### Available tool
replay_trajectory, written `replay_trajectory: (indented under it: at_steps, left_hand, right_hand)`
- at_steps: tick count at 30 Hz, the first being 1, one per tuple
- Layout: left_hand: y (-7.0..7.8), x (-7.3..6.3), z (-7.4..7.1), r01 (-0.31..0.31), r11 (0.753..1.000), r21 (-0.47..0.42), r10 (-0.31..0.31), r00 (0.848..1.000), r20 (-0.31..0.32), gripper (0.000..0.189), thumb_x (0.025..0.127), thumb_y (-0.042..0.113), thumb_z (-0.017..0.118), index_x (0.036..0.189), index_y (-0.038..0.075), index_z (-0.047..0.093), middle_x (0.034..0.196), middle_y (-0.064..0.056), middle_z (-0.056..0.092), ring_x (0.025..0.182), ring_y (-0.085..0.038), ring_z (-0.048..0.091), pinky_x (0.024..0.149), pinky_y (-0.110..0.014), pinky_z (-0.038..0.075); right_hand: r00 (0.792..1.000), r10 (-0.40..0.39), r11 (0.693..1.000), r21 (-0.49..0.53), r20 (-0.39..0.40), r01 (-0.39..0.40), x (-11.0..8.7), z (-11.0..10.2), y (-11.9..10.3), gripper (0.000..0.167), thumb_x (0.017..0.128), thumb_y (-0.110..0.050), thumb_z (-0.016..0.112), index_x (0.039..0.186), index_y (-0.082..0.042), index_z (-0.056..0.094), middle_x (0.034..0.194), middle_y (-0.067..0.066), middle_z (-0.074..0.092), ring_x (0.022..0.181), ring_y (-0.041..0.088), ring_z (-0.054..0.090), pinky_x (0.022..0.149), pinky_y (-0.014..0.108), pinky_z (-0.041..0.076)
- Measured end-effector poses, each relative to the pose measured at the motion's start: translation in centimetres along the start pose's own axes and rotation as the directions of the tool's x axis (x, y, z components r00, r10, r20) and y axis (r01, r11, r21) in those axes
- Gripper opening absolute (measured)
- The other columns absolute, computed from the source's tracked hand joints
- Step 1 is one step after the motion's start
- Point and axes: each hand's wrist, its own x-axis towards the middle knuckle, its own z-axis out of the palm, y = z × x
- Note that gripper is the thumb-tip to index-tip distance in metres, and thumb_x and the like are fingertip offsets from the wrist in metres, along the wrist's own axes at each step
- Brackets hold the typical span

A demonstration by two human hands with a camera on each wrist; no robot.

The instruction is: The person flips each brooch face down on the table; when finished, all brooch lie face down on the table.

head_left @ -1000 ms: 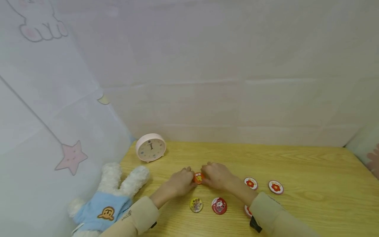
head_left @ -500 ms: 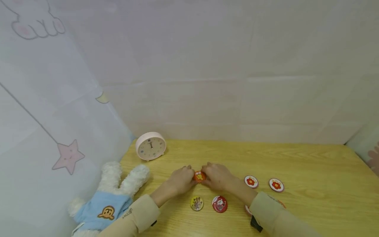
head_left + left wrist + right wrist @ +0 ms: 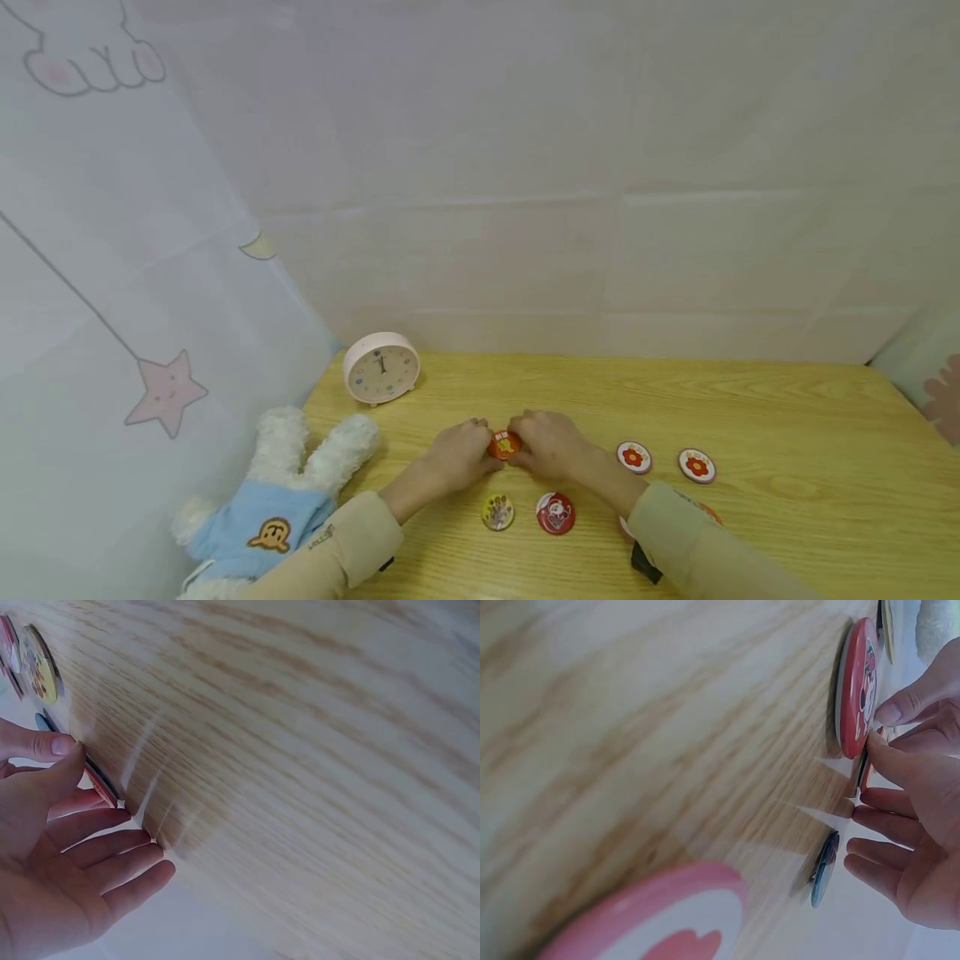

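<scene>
An orange-red round badge with a yellow figure (image 3: 505, 446) lies low at the tabletop between my two hands. My left hand (image 3: 459, 454) pinches its left edge, and my right hand (image 3: 551, 446) holds the right edge. Seen from the left wrist, the badge (image 3: 103, 786) shows only as a thin rim by the left thumb and fingers. From the right wrist, the thumbs nearly meet over the badge (image 3: 865, 771), which is mostly hidden. Nearer my body lie a yellow badge (image 3: 497, 512) and a red badge with a white figure (image 3: 555, 513).
Two white badges with red flowers (image 3: 633, 457) lie right of my right wrist; further badges are partly under that sleeve. A dark blue badge (image 3: 825, 868) appears beyond the right fingers. A pink clock (image 3: 382, 369) stands back left, and a plush toy in blue (image 3: 262, 529) lies left.
The badge has turned slightly between my fingers, with a little more of its face showing. My hands stay nearly in place, and the head view has shifted slightly.
</scene>
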Motion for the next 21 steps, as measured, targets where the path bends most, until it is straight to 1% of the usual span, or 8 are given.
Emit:
replay_trajectory:
  at_steps: [6,11,18,21]
  left_hand:
    - [0.15,0.25,0.03,0.004,1.000,-0.017,-0.004,1.000,-0.025,0.023,0.087,0.027,0.075,0.084,0.005,0.067,0.078,-0.003,0.059,0.069,-0.015,0.058,0.057,-0.031,0.051]
    - [0.12,0.33,-0.10,-0.001,1.000,-0.031,0.000,1.000,-0.023,0.022,0.087,0.025,0.076,0.084,0.005,0.067,0.076,-0.003,0.059,0.067,-0.013,0.057,0.056,-0.030,0.049]
    - [0.04,0.33,-0.18,-0.036,0.999,-0.030,0.035,0.999,-0.019,0.020,0.086,0.020,0.076,0.084,0.003,0.066,0.075,-0.003,0.058,0.066,-0.014,0.057,0.056,-0.030,0.049]
    - [0.08,0.40,-0.31,-0.030,0.999,-0.031,0.030,1.000,-0.006,0.020,0.087,0.020,0.075,0.085,0.003,0.066,0.075,-0.003,0.059,0.067,-0.014,0.057,0.057,-0.029,0.049]
  right_hand:
    - [1.000,-0.003,1.000,-0.014,-0.012,0.003,0.02,0.08,0.03,0.027,0.082,-0.032,0.079,0.089,-0.011,0.066,0.075,-0.006,0.054,0.067,0.009,0.050,0.057,0.027,0.044]
    - [1.000,0.015,1.000,-0.004,-0.014,-0.015,0.06,0.24,-0.04,0.027,0.082,-0.034,0.080,0.086,-0.012,0.065,0.073,-0.007,0.052,0.066,0.008,0.048,0.056,0.026,0.043]
    - [1.000,0.020,1.000,0.020,-0.006,-0.020,0.11,0.20,-0.04,0.027,0.081,-0.033,0.080,0.081,-0.012,0.063,0.071,-0.008,0.052,0.064,0.007,0.048,0.057,0.026,0.043]
    - [1.000,0.018,1.000,0.025,-0.005,-0.018,0.19,0.15,0.01,0.027,0.081,-0.033,0.080,0.080,-0.012,0.063,0.070,-0.008,0.052,0.063,0.007,0.048,0.056,0.026,0.042]
